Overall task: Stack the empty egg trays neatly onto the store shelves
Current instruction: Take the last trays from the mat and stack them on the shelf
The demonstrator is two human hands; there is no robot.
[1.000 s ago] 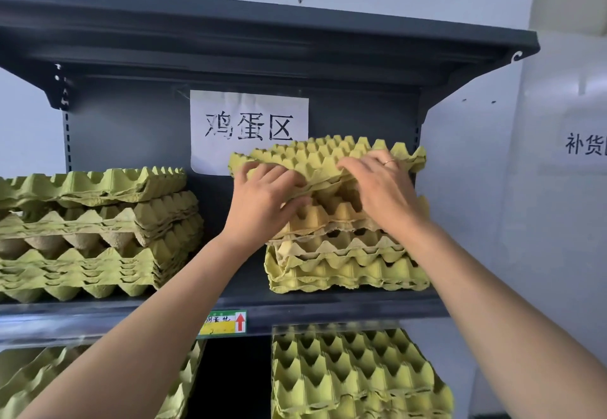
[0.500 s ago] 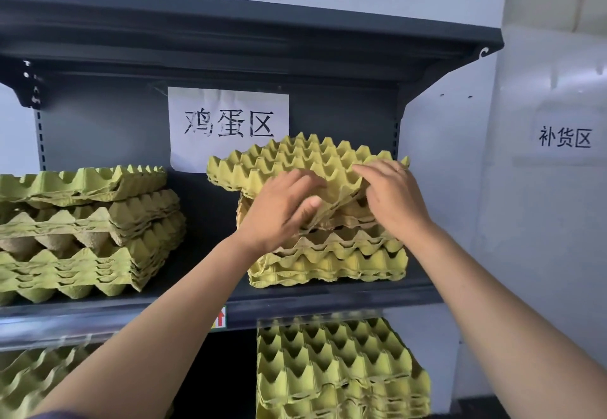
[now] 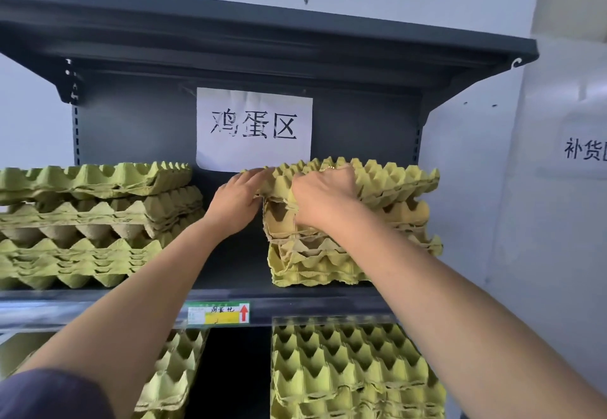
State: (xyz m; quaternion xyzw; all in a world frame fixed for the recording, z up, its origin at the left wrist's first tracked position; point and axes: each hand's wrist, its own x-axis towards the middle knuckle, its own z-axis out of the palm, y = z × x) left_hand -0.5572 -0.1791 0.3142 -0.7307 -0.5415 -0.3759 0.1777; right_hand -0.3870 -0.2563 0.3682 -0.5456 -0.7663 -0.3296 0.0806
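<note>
**A:** Top tray [image 3: 387, 179], position?

**B:** On the right stack [image 3: 328, 264] on the shelf [image 3: 230, 297], roughly level. Its left corner juts past the trays under it.

**A:** Hands?

**B:** Left hand [image 3: 236, 198] grips that left corner, fingers [image 3: 254, 174] laid over the top. Right hand [image 3: 323, 198] is just beside it, fingers curled over the tray's front edge, holding it. Thumb hidden.

**A:** Surroundings?

**B:** Left stack [image 3: 92, 221] is on the same shelf, well apart. Paper sign [image 3: 254, 129] is on the back panel and a price label [image 3: 218, 313] on the shelf lip. Lower trays [image 3: 348, 372] are underneath.
</note>
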